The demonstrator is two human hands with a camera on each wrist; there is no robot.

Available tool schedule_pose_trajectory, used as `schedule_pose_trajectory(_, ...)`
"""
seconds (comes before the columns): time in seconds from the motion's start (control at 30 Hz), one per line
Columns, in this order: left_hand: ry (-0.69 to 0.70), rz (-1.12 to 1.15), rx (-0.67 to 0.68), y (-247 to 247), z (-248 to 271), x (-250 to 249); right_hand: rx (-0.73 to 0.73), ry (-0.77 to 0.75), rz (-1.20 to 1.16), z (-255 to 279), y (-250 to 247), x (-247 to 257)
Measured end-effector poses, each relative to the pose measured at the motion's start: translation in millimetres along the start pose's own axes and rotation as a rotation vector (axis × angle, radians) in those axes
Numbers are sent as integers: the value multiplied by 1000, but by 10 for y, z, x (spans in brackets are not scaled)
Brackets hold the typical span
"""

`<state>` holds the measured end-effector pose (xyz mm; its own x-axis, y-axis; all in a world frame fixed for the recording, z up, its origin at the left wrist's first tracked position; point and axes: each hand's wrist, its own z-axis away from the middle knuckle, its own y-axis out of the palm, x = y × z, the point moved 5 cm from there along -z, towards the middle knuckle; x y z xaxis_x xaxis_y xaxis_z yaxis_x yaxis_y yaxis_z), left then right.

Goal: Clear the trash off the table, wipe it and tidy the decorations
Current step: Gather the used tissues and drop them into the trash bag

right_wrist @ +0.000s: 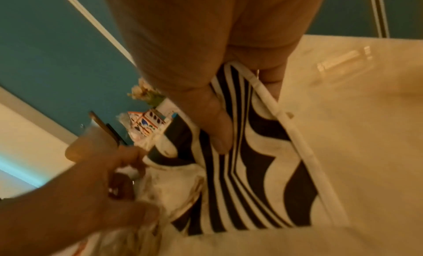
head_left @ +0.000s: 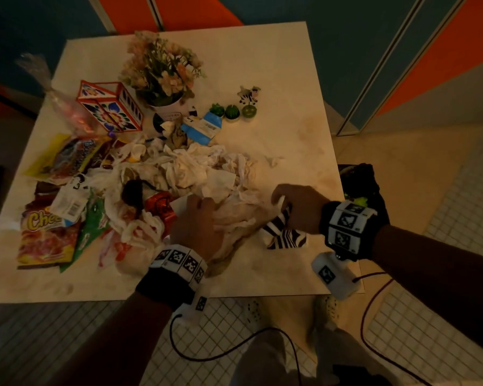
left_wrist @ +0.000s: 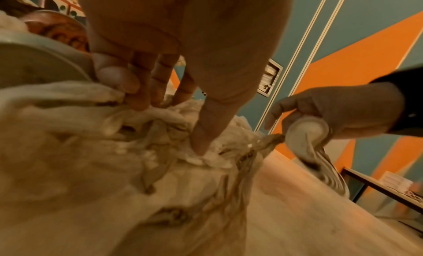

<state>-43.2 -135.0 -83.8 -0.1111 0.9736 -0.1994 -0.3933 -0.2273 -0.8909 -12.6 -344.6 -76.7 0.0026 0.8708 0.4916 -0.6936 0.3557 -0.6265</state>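
Both hands work at the near edge of the table [head_left: 276, 65]: the left hand [head_left: 197, 221] presses curled fingers into crumpled tissues [head_left: 207, 174], while the right hand [head_left: 299, 206] grips a zebra-striped cloth [head_left: 285, 238]. Trash-clearing looks barely begun; snack wrappers [head_left: 48, 232] remain heaped left, so gathering toward the black bin bag [head_left: 368, 179] likely comes next.

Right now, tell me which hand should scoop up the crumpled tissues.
Left. The left hand already rests on the crumpled tissues, fingers digging into them. The right hand is busy gripping the zebra-striped cloth near the table's right edge.
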Motion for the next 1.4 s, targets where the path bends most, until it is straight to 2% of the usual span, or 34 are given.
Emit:
schedule_pose_trajectory(0.1, -20, 25, -24, 29, 66, 101, 4, -56, 26, -4, -171, 233)
schedule_pose_trajectory(0.23, -39, 24, -15, 90, 101, 169, 90, -104, 133, -215, -71, 526)
schedule_pose_trajectory(0.37, -4, 61, -29, 47, 116, 156, 100, -66, 267, -374, 51, 600)
schedule_pose_trajectory(0.5, -2, 33, 3, 16, 147, 209, 76, -32, 239, -398, 52, 548)
schedule_pose_trajectory(0.67, -20, -53, 68, 88, 111, 217, -77, -66, 183, -326, -235, 380)
schedule_pose_trajectory(0.8, -52, 17, 93, 140, 44, 227, -225, -185, -35, -114, -554, 325)
schedule_pose_trajectory(0.97, 63, -5, -29, 106, 69, 3, -331, -192, -336, 13, -875, 205)
schedule_pose_trajectory(1.1, 96, -105, 43, 236, 72, -140, -428, -181, -363, 34, -940, 123)
schedule_pose_trajectory(1.17, 98, -128, 4, 241, 45, -144, -451, -181, -363, 33, -938, 96)
schedule_pose_trajectory(1.3, 175, 15, -72, 119, 22, -96, -492, -165, -346, 35, -979, 28)
schedule_pose_trajectory(1.4, 176, 165, -144, -186, 84, -109, -515, -194, -354, 73, -1027, 15)
